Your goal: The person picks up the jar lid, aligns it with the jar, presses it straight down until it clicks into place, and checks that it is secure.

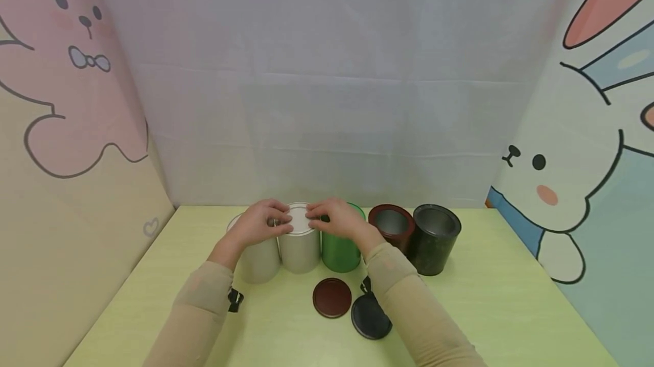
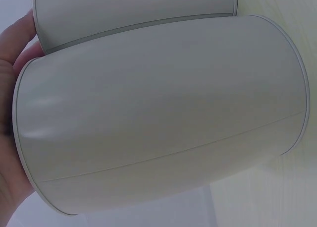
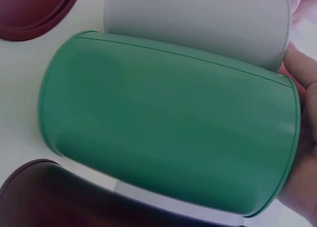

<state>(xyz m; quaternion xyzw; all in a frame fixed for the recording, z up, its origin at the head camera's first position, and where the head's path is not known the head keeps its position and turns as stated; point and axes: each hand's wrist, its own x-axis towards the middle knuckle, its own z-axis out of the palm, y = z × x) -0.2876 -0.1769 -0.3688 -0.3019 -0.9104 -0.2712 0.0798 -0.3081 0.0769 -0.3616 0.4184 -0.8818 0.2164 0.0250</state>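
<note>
Both hands meet over a whitish can (image 1: 300, 253) in the head view, at its pale round lid (image 1: 301, 220). From the left, my left hand (image 1: 258, 222) touches the lid's edge with thumb and fingertips. My right hand (image 1: 341, 220) does likewise from the right, its fingers fairly straight. Under the left hand stands another off-white can (image 1: 260, 262), its top largely covered. A green can (image 1: 341, 253) is below the right hand, its top partly hidden. In the left wrist view the off-white can (image 2: 163, 108) fills the middle; the green can (image 3: 168, 123) dominates the right wrist view.
To the right stand a dark red can (image 1: 392, 225) and a black can (image 1: 434, 242), both lidless with grey insides. A dark red lid (image 1: 332, 297) and a black lid (image 1: 370, 317) lie in front on the pale yellow-green table (image 1: 281, 327). A pale cloth wall rises behind.
</note>
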